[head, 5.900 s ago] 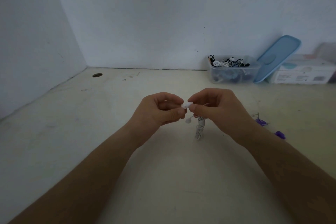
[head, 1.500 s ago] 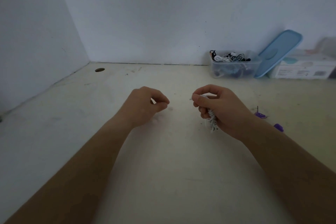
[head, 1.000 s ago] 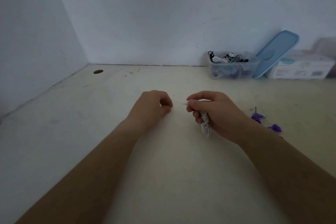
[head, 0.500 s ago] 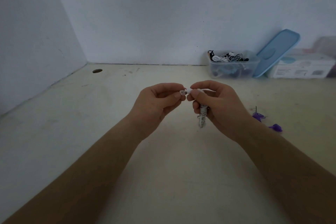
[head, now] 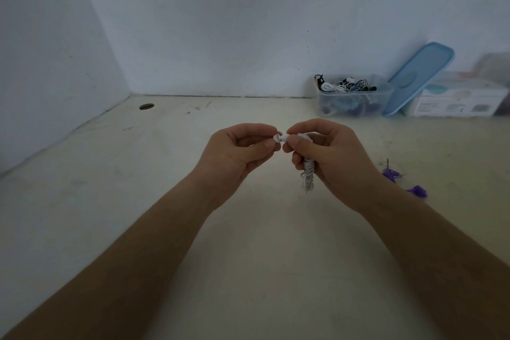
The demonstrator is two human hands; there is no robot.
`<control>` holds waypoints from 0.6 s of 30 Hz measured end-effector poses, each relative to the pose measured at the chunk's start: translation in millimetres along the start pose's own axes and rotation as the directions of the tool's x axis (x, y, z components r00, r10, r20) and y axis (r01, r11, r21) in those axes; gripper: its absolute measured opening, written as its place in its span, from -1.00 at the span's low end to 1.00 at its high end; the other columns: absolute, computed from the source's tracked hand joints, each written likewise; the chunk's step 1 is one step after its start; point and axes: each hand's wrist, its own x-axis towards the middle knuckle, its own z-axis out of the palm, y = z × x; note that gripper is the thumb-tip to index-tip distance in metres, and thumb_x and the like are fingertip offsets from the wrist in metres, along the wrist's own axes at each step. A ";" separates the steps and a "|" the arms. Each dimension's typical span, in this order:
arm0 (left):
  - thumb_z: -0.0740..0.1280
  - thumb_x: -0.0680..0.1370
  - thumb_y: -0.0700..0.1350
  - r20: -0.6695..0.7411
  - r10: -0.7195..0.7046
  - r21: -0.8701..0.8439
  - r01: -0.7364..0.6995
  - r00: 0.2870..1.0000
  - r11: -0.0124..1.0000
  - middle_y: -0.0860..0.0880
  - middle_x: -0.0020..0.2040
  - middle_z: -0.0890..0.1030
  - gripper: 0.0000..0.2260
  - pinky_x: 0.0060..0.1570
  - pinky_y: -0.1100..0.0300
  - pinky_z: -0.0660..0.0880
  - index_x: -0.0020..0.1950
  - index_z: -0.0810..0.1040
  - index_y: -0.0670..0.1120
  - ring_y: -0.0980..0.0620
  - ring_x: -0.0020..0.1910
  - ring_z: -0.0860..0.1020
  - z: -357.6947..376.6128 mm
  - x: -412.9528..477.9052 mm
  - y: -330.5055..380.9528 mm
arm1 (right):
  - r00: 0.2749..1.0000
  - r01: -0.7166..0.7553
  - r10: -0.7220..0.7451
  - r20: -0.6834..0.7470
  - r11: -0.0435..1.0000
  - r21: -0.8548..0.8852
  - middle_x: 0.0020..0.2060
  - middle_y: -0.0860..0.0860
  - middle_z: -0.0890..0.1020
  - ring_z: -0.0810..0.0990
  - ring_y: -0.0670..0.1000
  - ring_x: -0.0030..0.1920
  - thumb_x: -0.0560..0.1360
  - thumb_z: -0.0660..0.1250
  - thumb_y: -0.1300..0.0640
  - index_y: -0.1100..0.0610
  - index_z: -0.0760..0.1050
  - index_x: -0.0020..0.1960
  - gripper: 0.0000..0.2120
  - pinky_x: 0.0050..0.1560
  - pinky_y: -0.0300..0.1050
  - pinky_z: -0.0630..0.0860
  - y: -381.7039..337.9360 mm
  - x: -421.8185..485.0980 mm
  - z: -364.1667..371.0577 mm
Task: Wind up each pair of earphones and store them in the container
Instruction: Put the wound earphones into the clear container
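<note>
A pair of white earphones (head: 308, 174), wound into a tight bundle, hangs from my right hand (head: 328, 157), whose fingers curl around its top. My left hand (head: 240, 152) pinches a white earbud at the bundle's upper end, thumb and forefinger meeting close to my right thumb. Both hands are raised above the middle of the table. At the back right stands the clear plastic container (head: 323, 103) with several wound earphones inside. A purple pair of earphones (head: 392, 174) lies on the table to the right of my right wrist.
The container's blue lid (head: 419, 80) leans against the wall beside it. A white cardboard box (head: 458, 98) sits further right. The cream table (head: 248, 257) meets grey walls at the back and left, with a cable hole (head: 146, 106) near the far left corner.
My left hand, which rested apart on the table a second ago, came up to meet my right hand and pinched the earbud. Both hands have risen slightly together.
</note>
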 end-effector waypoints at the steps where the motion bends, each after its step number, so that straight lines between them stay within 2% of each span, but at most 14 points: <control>1: 0.44 0.32 -0.27 0.001 0.002 0.008 -0.002 1.000 1.000 -0.15 -0.07 0.72 -0.78 -0.02 0.24 0.59 -0.05 0.66 -0.17 -0.02 -0.08 0.69 -0.1 0.2 -0.3 | 1.000 0.001 -0.001 -0.001 1.000 -0.004 -0.25 0.16 0.67 0.56 -0.01 -0.33 0.51 0.41 0.27 0.23 0.60 -0.01 -0.93 -0.26 -0.13 0.55 0.0 0.2 -0.4; 9: 0.46 0.32 -0.25 0.020 0.010 0.082 -0.011 1.000 0.997 -0.17 -0.06 0.72 -0.76 -0.01 0.25 0.58 -0.03 0.67 -0.20 -0.06 -0.03 0.69 -0.5 -0.8 2.2 | 0.999 0.031 -0.030 0.028 0.999 -0.042 -0.27 0.16 0.66 0.56 0.00 -0.33 0.50 0.42 0.30 0.29 0.62 0.01 -0.90 -0.26 -0.12 0.53 0.4 1.0 -4.1; 13: 0.40 0.45 -0.35 0.029 0.006 0.114 -0.009 1.000 0.993 -0.20 -0.03 0.72 -0.84 0.00 0.25 0.58 -0.03 0.69 -0.18 -0.08 0.00 0.69 -1.8 -0.9 2.7 | 0.999 0.046 -0.044 0.028 0.996 -0.075 -0.29 0.13 0.66 0.57 -0.02 -0.33 0.50 0.43 0.29 0.30 0.62 0.02 -0.88 -0.26 -0.14 0.54 -0.1 1.9 -6.0; 18: 0.45 0.33 -0.24 0.024 0.016 0.099 -0.018 1.000 0.995 -0.17 -0.10 0.72 -0.77 -0.05 0.25 0.59 -0.03 0.65 -0.22 -0.06 -0.08 0.70 0.8 -3.6 4.5 | 0.995 0.079 -0.071 0.064 0.988 -0.131 -0.29 0.11 0.67 0.58 -0.02 -0.33 0.49 0.45 0.25 0.26 0.65 -0.01 -0.90 -0.24 -0.14 0.55 -0.4 1.9 -7.5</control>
